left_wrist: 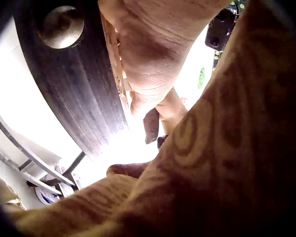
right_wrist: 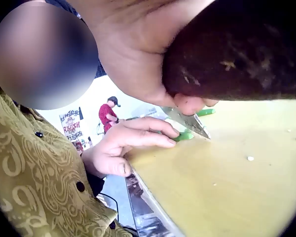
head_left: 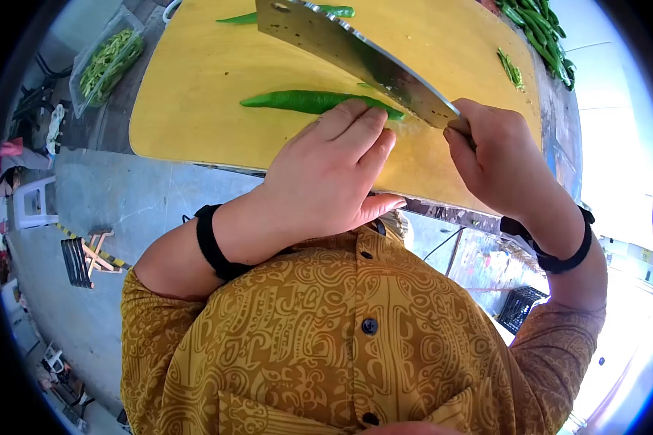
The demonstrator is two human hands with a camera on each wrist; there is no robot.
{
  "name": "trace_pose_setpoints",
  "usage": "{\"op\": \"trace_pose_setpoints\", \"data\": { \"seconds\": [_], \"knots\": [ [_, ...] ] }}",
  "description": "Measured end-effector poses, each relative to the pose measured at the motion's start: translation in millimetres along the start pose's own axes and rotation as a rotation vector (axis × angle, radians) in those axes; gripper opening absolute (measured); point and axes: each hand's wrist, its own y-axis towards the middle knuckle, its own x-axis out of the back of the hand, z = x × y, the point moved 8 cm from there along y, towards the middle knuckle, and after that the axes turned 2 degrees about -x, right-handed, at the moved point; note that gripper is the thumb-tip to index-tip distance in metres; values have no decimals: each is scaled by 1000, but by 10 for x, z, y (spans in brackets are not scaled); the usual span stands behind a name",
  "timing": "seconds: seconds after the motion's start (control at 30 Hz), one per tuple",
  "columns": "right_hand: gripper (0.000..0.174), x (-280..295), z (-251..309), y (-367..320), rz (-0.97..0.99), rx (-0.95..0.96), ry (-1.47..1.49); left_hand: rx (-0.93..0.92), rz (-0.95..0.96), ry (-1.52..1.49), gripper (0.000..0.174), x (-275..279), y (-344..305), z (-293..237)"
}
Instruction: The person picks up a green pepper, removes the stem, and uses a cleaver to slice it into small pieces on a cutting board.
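A long green chili pepper [head_left: 283, 100] lies across the yellow cutting board [head_left: 189, 94] in the head view. My left hand [head_left: 326, 167] rests its extended fingertips on this pepper near its right end, thumb held apart. A cleaver [head_left: 370, 65] is in my right hand [head_left: 504, 156], fingers wrapped round the handle. Its broad blade slants to the upper left, beyond the left fingers. The right wrist view shows the dark handle [right_wrist: 227, 57] up close and the blade tip near the pepper's end [right_wrist: 185, 136]. Another green chili [head_left: 236, 19] lies farther back, partly behind the blade.
A clear bag of cut green pieces [head_left: 112, 69] sits left of the board. Whole green chilies [head_left: 540, 32] are heaped at the far right, with a few cut strips [head_left: 511, 69] on the board nearby. A person in red [right_wrist: 107, 118] stands in the background.
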Motion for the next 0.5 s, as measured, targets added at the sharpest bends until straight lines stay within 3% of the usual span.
{"op": "trace_pose_setpoints", "data": {
  "seconds": [0.5],
  "knots": [
    [8,45,63,-231,108,-30,-85,6,24,-12,64,-28,4,15]
  ]
}}
